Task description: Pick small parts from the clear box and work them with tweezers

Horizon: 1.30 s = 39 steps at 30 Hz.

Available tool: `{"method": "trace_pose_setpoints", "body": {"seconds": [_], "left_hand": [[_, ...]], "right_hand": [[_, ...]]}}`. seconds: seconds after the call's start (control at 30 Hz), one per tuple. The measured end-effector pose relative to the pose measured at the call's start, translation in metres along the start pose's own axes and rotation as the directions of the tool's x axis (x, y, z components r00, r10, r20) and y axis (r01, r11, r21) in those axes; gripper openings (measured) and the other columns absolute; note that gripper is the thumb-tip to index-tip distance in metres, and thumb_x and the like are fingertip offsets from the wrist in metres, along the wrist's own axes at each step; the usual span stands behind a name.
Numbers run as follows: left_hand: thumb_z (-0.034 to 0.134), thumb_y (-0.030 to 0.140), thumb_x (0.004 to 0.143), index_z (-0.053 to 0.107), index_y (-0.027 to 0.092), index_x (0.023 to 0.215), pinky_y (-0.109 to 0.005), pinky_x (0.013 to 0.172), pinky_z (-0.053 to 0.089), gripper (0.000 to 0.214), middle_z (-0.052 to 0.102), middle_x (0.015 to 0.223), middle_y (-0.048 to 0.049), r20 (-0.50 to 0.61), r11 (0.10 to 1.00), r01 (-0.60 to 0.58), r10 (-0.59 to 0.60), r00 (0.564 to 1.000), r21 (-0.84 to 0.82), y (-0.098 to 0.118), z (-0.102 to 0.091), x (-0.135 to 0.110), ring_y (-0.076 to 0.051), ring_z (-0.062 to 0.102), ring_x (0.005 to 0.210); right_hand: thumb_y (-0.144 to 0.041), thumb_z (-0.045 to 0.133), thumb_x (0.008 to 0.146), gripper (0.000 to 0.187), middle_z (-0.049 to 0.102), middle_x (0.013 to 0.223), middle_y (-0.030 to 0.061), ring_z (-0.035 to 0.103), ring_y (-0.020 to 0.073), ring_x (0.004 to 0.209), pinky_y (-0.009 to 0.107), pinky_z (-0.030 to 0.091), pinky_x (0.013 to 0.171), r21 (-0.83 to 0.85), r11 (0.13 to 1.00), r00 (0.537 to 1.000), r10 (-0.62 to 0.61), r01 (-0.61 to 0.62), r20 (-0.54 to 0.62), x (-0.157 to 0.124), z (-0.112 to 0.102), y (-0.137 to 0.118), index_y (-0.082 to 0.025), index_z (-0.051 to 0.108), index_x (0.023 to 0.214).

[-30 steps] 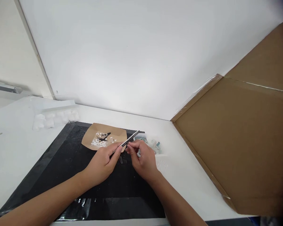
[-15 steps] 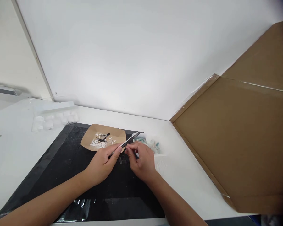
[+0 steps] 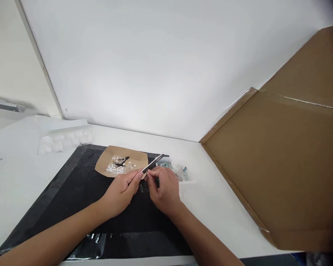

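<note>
My left hand (image 3: pixel 122 192) is closed around the near end of a thin, flat strip (image 3: pixel 155 162), black with a pale upper edge. The strip tilts up and away to the right. Against its near side, my right hand (image 3: pixel 165 188) has thumb and forefinger pinched together; whatever is between them is too small to make out. Just beyond the left hand, a brown paper tray (image 3: pixel 140 157) holds many small white pieces (image 3: pixel 116 168) and some black scraps (image 3: pixel 123 162). A little clear piece (image 3: pixel 141 188) lies on the black mat (image 3: pixel 80 195) below the hands.
Behind my right hand sits a pale tray (image 3: pixel 190 181) with teal and white bits. Small clear pieces (image 3: pixel 189 195) lie beside it. A clear packet of white pouches (image 3: pixel 63 140) is at back left. Brown cardboard (image 3: pixel 274 166) stands at right, a white wall (image 3: pixel 155 66) behind.
My right hand has shifted slightly left and its fingertips have drawn nearer to the left thumb along the strip. The left hand keeps its hold, almost unmoved.
</note>
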<state>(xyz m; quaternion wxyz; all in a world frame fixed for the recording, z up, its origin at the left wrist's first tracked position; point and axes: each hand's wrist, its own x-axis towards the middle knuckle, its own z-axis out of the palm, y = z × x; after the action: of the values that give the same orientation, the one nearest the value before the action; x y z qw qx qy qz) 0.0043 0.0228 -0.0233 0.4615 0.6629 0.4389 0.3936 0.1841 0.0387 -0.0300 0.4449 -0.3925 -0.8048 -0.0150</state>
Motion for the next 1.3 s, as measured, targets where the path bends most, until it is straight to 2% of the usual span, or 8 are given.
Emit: {"method": "trace_pose_setpoints", "body": {"seconds": [0.2, 0.3, 0.63, 0.77, 0.9, 1.03, 1.2, 1.3], "left_hand": [[0.037, 0.059, 0.105, 0.043, 0.022, 0.069, -0.024, 0.045, 0.036, 0.052, 0.041, 0.051, 0.0086, -0.005, 0.995, 0.05, -0.051, 0.999, -0.081, -0.0001, 0.0026, -0.001, -0.01, 0.043, 0.041], [0.035, 0.06, 0.106, 0.044, 0.023, 0.071, -0.024, 0.045, 0.036, 0.052, 0.041, 0.05, 0.0086, -0.024, 0.993, 0.057, -0.06, 0.998, -0.106, 0.0, 0.0043, -0.0013, -0.011, 0.042, 0.041], [0.036, 0.049, 0.108, 0.046, 0.023, 0.069, -0.026, 0.05, 0.038, 0.047, 0.046, 0.052, 0.0067, -0.061, 0.994, -0.066, 0.071, 0.996, 0.083, 0.0033, -0.0009, -0.0016, -0.013, 0.046, 0.045], [0.036, 0.046, 0.108, 0.047, 0.024, 0.067, -0.026, 0.055, 0.041, 0.047, 0.046, 0.051, 0.0054, -0.066, 0.989, -0.092, 0.101, 0.993, 0.118, 0.0071, -0.0024, -0.0025, -0.016, 0.051, 0.05], [0.035, 0.044, 0.108, 0.048, 0.024, 0.069, -0.027, 0.061, 0.043, 0.046, 0.047, 0.055, 0.0047, -0.069, 0.979, -0.125, 0.138, 0.988, 0.164, 0.0063, -0.003, -0.002, -0.016, 0.051, 0.055], [0.033, 0.044, 0.109, 0.051, 0.023, 0.072, -0.027, 0.064, 0.044, 0.046, 0.045, 0.054, 0.0053, -0.053, 0.974, -0.133, 0.145, 0.988, 0.182, 0.0026, -0.0028, -0.0009, -0.016, 0.051, 0.055], [0.035, 0.04, 0.109, 0.057, 0.022, 0.079, -0.027, 0.066, 0.044, 0.042, 0.051, 0.059, 0.0046, -0.046, 0.964, -0.159, 0.173, 0.984, 0.214, 0.0009, -0.0026, -0.0007, -0.015, 0.051, 0.058], [0.036, 0.039, 0.109, 0.054, 0.022, 0.074, -0.026, 0.065, 0.042, 0.043, 0.048, 0.058, 0.0049, -0.054, 0.964, -0.148, 0.164, 0.985, 0.22, 0.002, -0.0034, -0.0009, -0.015, 0.047, 0.055]], "right_hand": [[-0.016, 0.058, 0.099, 0.009, 0.072, 0.079, 0.0012, 0.067, 0.0184, 0.07, 0.036, 0.043, 0.075, -0.031, 0.999, 0.999, 0.029, -0.03, -0.029, 0.0004, 0.0032, -0.0024, -0.023, 0.054, 0.095], [-0.016, 0.056, 0.1, 0.01, 0.071, 0.078, 0.0013, 0.066, 0.0185, 0.069, 0.036, 0.042, 0.075, -0.032, 0.999, 1.0, -0.001, 0.002, 0.021, 0.0006, 0.0048, -0.0039, -0.023, 0.053, 0.093], [-0.02, 0.053, 0.102, 0.011, 0.069, 0.076, 0.0004, 0.064, 0.018, 0.066, 0.038, 0.041, 0.075, -0.021, 1.0, 0.996, -0.014, 0.015, 0.086, 0.0025, 0.005, -0.0044, -0.023, 0.052, 0.091], [-0.019, 0.052, 0.102, 0.008, 0.071, 0.078, 0.0007, 0.066, 0.0187, 0.07, 0.039, 0.041, 0.078, -0.024, 0.999, 0.999, 0.042, -0.041, 0.027, 0.0034, 0.0041, -0.0028, -0.023, 0.052, 0.095], [-0.021, 0.05, 0.103, 0.011, 0.07, 0.076, 0.0006, 0.065, 0.0187, 0.068, 0.04, 0.041, 0.079, 0.001, 1.0, 0.994, 0.006, -0.006, 0.108, 0.0045, 0.0023, -0.0046, -0.024, 0.051, 0.092], [-0.02, 0.053, 0.102, 0.009, 0.07, 0.076, -0.0008, 0.066, 0.0189, 0.069, 0.041, 0.041, 0.082, -0.008, 0.997, 0.997, 0.076, -0.076, 0.018, 0.0065, 0.0002, -0.0058, -0.024, 0.051, 0.094], [-0.016, 0.055, 0.099, 0.009, 0.072, 0.078, -0.0008, 0.066, 0.0176, 0.068, 0.04, 0.04, 0.081, 0.04, 0.999, 0.996, 0.003, -0.007, 0.087, 0.0043, 0.0006, -0.0054, -0.023, 0.052, 0.095], [-0.017, 0.055, 0.1, 0.008, 0.071, 0.078, -0.0003, 0.066, 0.0179, 0.068, 0.04, 0.039, 0.082, 0.027, 0.999, 0.998, 0.038, -0.039, 0.047, 0.0029, 0.0014, -0.0043, -0.023, 0.052, 0.095]]}}
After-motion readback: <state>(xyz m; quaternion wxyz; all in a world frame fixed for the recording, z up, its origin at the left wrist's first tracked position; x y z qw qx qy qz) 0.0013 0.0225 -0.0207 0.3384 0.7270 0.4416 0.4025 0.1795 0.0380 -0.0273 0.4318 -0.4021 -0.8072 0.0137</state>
